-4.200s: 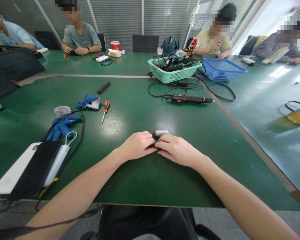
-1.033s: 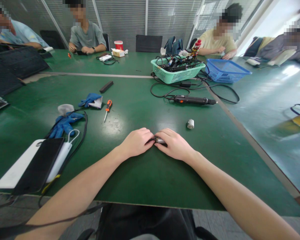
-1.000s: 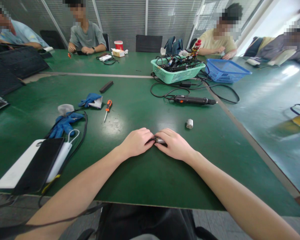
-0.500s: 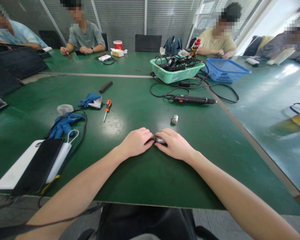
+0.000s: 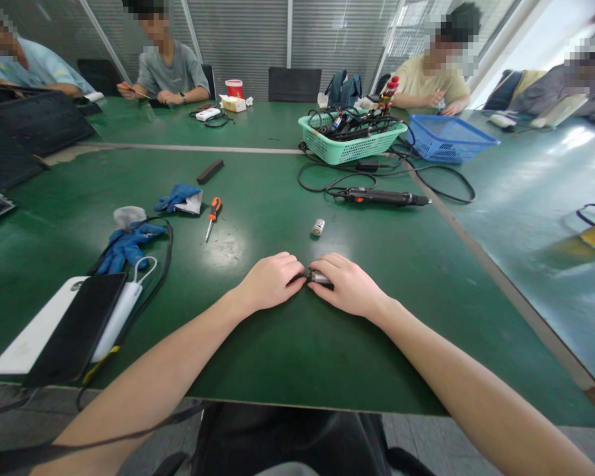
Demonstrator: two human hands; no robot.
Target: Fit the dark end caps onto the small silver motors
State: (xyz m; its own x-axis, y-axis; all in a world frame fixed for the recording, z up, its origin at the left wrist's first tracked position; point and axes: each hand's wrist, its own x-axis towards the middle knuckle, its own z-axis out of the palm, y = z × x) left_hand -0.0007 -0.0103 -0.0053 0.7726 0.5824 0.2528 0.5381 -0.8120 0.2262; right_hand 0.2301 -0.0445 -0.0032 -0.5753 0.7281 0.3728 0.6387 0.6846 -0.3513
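Observation:
Both my hands meet low over the green tabletop (image 5: pixel 297 350), near its front edge. My right hand (image 5: pixel 348 283) is closed around a small silver cylinder with dark parts (image 5: pixel 321 278), mostly covered by its fingers. My left hand (image 5: pixel 274 281) pinches a thin black piece (image 5: pixel 298 276) at the cylinder's left end; whether the two are joined I cannot tell. Just beyond my fingers a loose short silver cylinder (image 5: pixel 318 227) lies on its side. An orange-and-black screwdriver (image 5: pixel 213 218) rests to the left. Farther right lies a black electric screwdriver (image 5: pixel 384 198) with its cable.
Blue gloves (image 5: pixel 126 250), a black phone (image 5: pixel 77 330) and a white power bank (image 5: pixel 116 320) lie at left. A dark bar (image 5: pixel 210 172) is farther back. A green basket (image 5: pixel 352 142) of tools and a blue basket (image 5: pixel 449 142) stand behind. Several people sit around the table.
The loose silver cylinder has rolled to the left and slightly away from me. My hands have barely moved. Across the table at left, a person's hand with a screwdriver has risen a little.

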